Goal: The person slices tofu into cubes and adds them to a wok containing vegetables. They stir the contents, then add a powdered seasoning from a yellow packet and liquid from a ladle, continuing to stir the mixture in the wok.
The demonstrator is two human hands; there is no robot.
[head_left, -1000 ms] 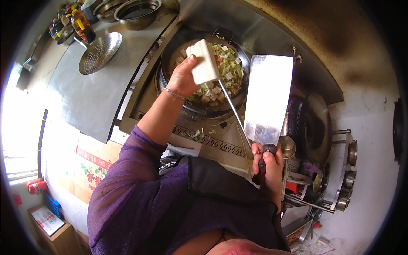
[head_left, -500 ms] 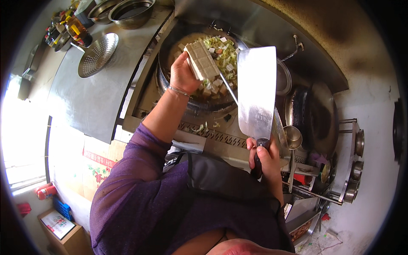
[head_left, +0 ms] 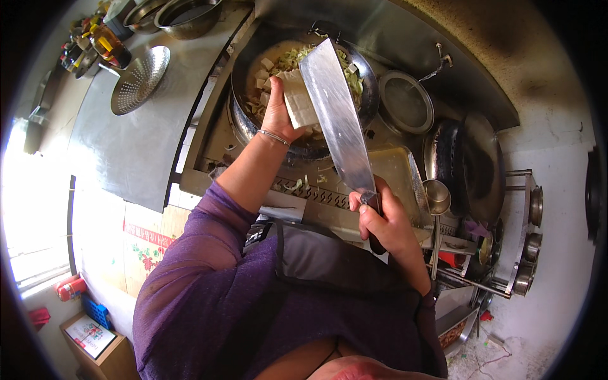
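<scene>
Over the wok [head_left: 372, 88], my left hand [head_left: 280, 119] holds up a white block of tofu [head_left: 300, 104], thumb along its left side. My right hand [head_left: 387, 220] is wrapped round the dark handle of a cleaver [head_left: 339, 120]. The wide blade slants up to the left and covers the tofu's right side; whether it touches cannot be made out. In the wok lie shredded cabbage [head_left: 290, 59] and several tofu cubes [head_left: 261, 78]. Part of the wok's contents is hidden behind the blade and my left hand.
A perforated skimmer [head_left: 142, 82] rests on the steel counter [head_left: 120, 145] at left, with metal bowls [head_left: 190, 19] and bottles [head_left: 109, 45] behind. Right of the wok are a round pan [head_left: 406, 101], a ladle [head_left: 437, 196], a shallow tray [head_left: 396, 164] and a large leaning wok [head_left: 478, 164].
The cleaver has swung left and tilted, its blade now overlapping the tofu block. My right hand moved slightly left and up. My left hand has turned the tofu, so its scored face shows less.
</scene>
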